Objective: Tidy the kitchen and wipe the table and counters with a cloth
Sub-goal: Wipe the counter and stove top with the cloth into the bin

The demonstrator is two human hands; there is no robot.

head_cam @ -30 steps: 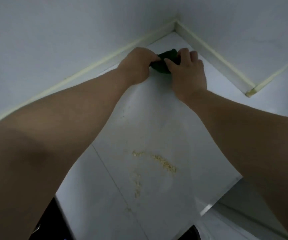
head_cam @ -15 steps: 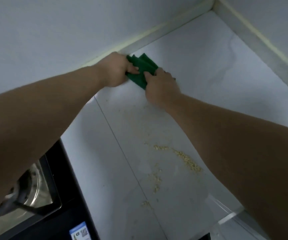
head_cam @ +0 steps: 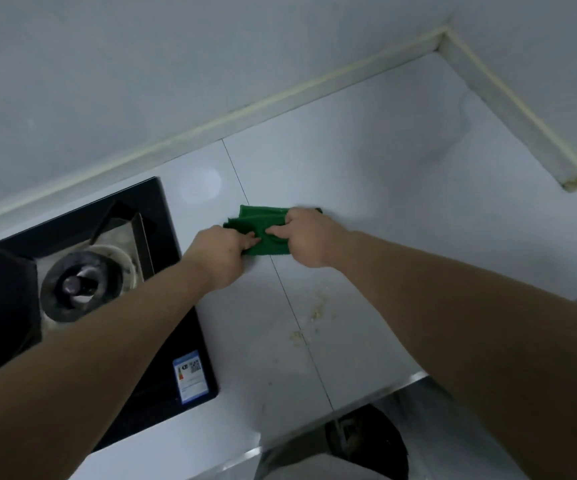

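Note:
A folded green cloth point(head_cam: 261, 226) lies on the white counter point(head_cam: 401, 188), close to the seam between two counter slabs. My left hand point(head_cam: 219, 252) grips its near left edge with curled fingers. My right hand point(head_cam: 309, 239) grips its right side, thumb pressed onto the fabric. Both hands press the cloth down on the surface. Pale yellow crumbs point(head_cam: 316, 313) are scattered on the counter nearer to me, partly under my right forearm.
A black gas hob point(head_cam: 162, 216) with a round burner point(head_cam: 81, 284) sits at the left, a label point(head_cam: 190, 375) on its near corner. White walls meet at the back right corner point(head_cam: 448, 31). The counter's front edge point(head_cam: 401, 381) drops to a dark bin point(head_cam: 366, 438) below.
Both hands have dragged the cloth from the back corner along the wall toward me and the hob. The hob and burner have come into view.

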